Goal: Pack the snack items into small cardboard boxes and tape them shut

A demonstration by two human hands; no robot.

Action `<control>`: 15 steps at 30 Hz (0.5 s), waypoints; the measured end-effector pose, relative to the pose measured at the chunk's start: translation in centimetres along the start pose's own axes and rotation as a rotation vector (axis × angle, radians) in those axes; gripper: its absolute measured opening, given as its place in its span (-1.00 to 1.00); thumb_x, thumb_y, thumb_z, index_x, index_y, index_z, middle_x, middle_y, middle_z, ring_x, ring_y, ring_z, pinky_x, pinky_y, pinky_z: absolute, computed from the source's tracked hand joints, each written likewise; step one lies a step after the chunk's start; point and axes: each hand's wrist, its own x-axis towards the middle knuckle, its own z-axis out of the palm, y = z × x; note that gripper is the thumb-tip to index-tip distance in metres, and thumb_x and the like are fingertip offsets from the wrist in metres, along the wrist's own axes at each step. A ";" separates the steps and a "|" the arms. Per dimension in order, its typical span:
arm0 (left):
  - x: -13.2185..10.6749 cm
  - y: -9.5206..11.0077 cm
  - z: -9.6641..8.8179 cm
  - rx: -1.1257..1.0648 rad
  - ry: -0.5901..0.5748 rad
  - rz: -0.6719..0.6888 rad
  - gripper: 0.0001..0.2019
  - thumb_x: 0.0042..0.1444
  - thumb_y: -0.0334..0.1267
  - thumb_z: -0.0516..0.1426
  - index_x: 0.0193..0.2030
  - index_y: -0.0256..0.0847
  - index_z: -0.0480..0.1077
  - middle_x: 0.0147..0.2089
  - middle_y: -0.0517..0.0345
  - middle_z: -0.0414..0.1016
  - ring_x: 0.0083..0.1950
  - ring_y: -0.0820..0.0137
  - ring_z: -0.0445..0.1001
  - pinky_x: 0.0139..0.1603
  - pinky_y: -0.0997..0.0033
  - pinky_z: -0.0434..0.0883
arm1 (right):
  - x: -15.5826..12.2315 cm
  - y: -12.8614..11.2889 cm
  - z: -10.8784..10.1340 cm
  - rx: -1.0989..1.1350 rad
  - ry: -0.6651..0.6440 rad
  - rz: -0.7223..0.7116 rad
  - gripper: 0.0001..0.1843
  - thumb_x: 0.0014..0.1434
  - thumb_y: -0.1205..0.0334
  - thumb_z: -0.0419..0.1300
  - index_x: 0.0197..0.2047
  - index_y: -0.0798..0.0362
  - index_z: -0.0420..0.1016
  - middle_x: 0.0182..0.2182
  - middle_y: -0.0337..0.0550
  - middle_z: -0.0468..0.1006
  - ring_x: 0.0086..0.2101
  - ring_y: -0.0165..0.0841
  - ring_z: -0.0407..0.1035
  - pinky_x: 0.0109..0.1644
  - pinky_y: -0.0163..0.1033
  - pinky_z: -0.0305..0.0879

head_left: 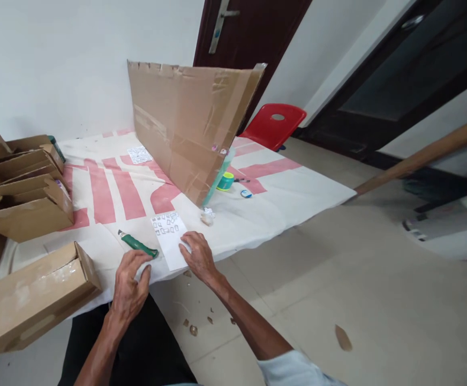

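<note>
A white sheet of paper [171,241] with rows of small drawn shapes near its top lies at the table's front edge. My right hand [198,256] rests at its right side, fingers bent and apart, fingertips touching the sheet. To the left of the paper is a green utility knife [139,244], its blade end pointing away from me. My left hand [130,281] hovers just in front of the knife's handle, thumb and fingers apart and nothing held. Whether a fingertip touches the handle is hard to see.
A large cardboard sheet [189,118] stands upright behind the paper. Cardboard boxes [28,300] crowd the left, with open cartons [32,206] behind. Right of the sheet sit a green tape roll [225,181] and a small round blue-white item [246,193]. A red chair [276,126] stands beyond.
</note>
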 end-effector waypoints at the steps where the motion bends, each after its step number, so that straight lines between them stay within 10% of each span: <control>1: -1.2 0.1 -0.4 0.009 -0.003 0.013 -0.80 0.35 -0.36 0.13 -0.06 -0.05 0.58 -0.08 -0.03 0.64 -0.04 0.16 0.65 0.01 0.10 0.63 | -0.3 -0.3 0.3 -0.015 0.012 0.005 -0.81 0.35 0.26 0.14 -0.12 0.00 0.61 -0.06 0.07 0.62 -0.03 -0.07 0.43 0.13 0.00 0.37; 7: -6.1 2.9 -5.3 0.112 0.135 0.170 -0.66 0.33 -0.49 0.17 0.09 0.02 0.55 -0.08 -0.02 0.64 -0.10 0.22 0.66 -0.10 0.20 0.64 | -1.3 -0.8 1.3 -0.022 0.058 0.005 -0.78 0.33 0.22 0.12 -0.17 0.01 0.61 -0.07 0.12 0.63 -0.01 -0.05 0.44 0.18 0.06 0.39; 15: -11.0 3.6 -19.7 0.568 0.680 0.022 -0.70 0.25 -0.33 0.31 0.10 0.01 0.56 0.09 -0.02 0.60 0.15 0.08 0.61 0.25 -0.11 0.58 | -0.2 -5.8 0.8 0.117 0.146 -0.068 -0.72 0.36 0.10 0.08 -0.10 -0.05 0.62 -0.07 0.13 0.62 0.01 0.00 0.49 0.23 0.19 0.41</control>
